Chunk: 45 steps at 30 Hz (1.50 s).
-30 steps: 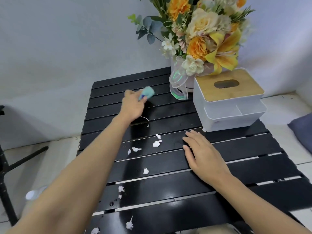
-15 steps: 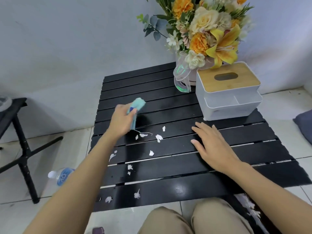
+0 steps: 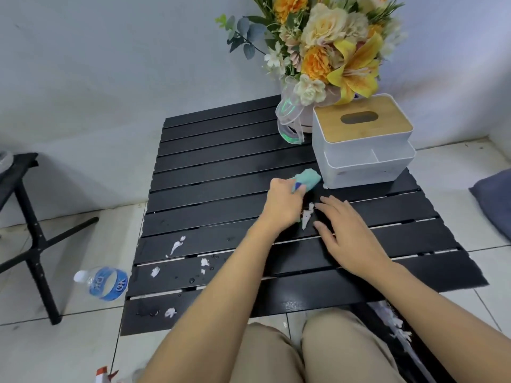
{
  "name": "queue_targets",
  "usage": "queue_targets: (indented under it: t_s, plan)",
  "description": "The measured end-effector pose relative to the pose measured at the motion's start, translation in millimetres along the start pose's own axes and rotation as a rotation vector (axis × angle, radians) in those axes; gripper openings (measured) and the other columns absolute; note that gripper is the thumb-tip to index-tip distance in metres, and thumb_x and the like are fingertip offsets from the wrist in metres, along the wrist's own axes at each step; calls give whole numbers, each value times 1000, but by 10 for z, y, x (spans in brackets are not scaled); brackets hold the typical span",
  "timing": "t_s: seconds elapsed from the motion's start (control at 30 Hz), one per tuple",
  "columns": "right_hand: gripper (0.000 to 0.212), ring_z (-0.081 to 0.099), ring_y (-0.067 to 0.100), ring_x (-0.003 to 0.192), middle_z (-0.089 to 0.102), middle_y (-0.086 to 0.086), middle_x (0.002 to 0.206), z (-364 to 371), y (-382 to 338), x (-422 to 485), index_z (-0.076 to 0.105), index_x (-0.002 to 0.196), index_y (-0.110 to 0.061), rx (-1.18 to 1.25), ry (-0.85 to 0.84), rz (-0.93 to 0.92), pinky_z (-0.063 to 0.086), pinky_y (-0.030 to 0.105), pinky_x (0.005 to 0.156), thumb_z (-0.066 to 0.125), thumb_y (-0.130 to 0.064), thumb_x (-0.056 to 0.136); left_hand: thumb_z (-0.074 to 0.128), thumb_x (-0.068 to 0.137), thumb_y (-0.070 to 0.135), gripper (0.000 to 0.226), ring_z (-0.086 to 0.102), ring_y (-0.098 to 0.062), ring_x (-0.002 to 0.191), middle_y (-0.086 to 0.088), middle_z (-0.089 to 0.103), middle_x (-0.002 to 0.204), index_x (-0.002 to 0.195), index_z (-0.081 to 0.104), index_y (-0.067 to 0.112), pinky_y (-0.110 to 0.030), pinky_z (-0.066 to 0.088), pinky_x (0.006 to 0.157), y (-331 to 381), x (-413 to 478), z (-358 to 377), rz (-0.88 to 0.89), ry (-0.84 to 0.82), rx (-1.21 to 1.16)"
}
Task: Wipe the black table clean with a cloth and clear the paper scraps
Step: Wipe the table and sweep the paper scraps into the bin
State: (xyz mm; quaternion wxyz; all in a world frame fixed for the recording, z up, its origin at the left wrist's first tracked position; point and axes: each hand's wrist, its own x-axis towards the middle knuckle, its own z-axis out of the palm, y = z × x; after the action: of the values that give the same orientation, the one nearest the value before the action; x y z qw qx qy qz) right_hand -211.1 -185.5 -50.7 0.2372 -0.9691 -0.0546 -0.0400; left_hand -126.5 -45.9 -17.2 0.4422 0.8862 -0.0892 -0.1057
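My left hand (image 3: pixel 283 205) grips a folded teal cloth (image 3: pixel 308 180) against the black slatted table (image 3: pixel 221 167), just in front of the tissue box. My right hand (image 3: pixel 345 230) lies flat on the slats with fingers straight, right beside it. A clump of white paper scraps (image 3: pixel 307 217) sits between the two hands. More white scraps (image 3: pixel 177 246) lie scattered over the near left slats, with small water drops near them.
A white tissue box with a wooden lid (image 3: pixel 365 142) and a flower bouquet (image 3: pixel 326 51) stand at the table's far right. A water bottle (image 3: pixel 105 283) and a black stool (image 3: pixel 30 230) are on the floor at left. A blue cushion (image 3: pixel 495 200) lies at right.
My left hand has swept the cloth from the table's left middle to the right, up against the tissue box, pushing scraps into a clump by my right hand. The camera view shifted.
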Motion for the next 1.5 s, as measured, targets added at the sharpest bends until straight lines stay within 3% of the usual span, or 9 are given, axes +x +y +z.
queue_targets:
  t_s: [0.1,0.2,0.37,0.5,0.67,0.8,0.93,1.17,1.5]
  plan:
    - [41,38,25,137,50,9,143,-198,269,-268,53,133,-9,-75,79,73,16,41,119,43,-30,99,45,85,29,31,52,-28,68,-18,53,74,73,57,2,-37,42,65,-258,170,-526,-32,171,49]
    - [55,26,22,145,37,6,152,-339,456,-475,42,143,-11,-186,29,201,10,45,120,34,-44,100,42,96,26,34,47,-40,110,-23,47,122,116,58,5,-41,38,97,-591,140,-741,-281,312,342]
    - [63,20,21,147,32,6,155,-277,434,-480,36,146,-10,-240,35,225,7,47,121,20,-50,100,41,99,26,37,45,-34,105,-14,38,129,131,43,9,-40,39,86,-228,-77,57,-240,363,640]
    - [67,20,21,146,32,5,155,-266,470,-495,36,146,-11,-269,31,222,7,47,120,16,-51,96,45,97,25,36,46,-30,101,-10,41,125,131,47,11,-40,40,87,87,-359,605,24,142,541]
    - [56,18,18,147,31,3,156,-346,497,-489,36,147,-13,-164,-1,208,4,44,122,29,-44,102,47,87,18,26,43,-20,54,-6,45,65,67,47,2,-33,37,57,68,-338,-1,94,-53,51]
    - [55,20,20,147,32,4,156,-379,525,-674,37,147,-12,-202,53,269,7,47,121,27,-42,103,45,96,20,27,51,-36,95,-12,47,103,114,60,6,-42,43,87,-180,-451,-84,-114,251,252]
    - [66,16,20,148,27,3,158,-317,499,-709,31,150,-12,-287,29,304,8,48,120,12,-46,97,52,93,24,35,49,-34,94,-13,48,120,126,53,13,-41,43,80,98,-653,646,-183,392,558]
    - [63,19,22,148,27,5,158,-321,558,-705,30,150,-10,-288,24,276,11,49,120,10,-40,98,51,96,21,22,53,-24,99,-5,53,103,106,64,6,-37,44,94,491,-804,747,30,-19,7]
    - [64,17,24,148,25,6,159,-285,515,-687,27,151,-9,-333,2,290,11,48,121,7,-37,97,49,93,17,24,51,-41,88,-23,49,112,108,60,1,-43,40,76,-192,-866,307,-294,563,502]
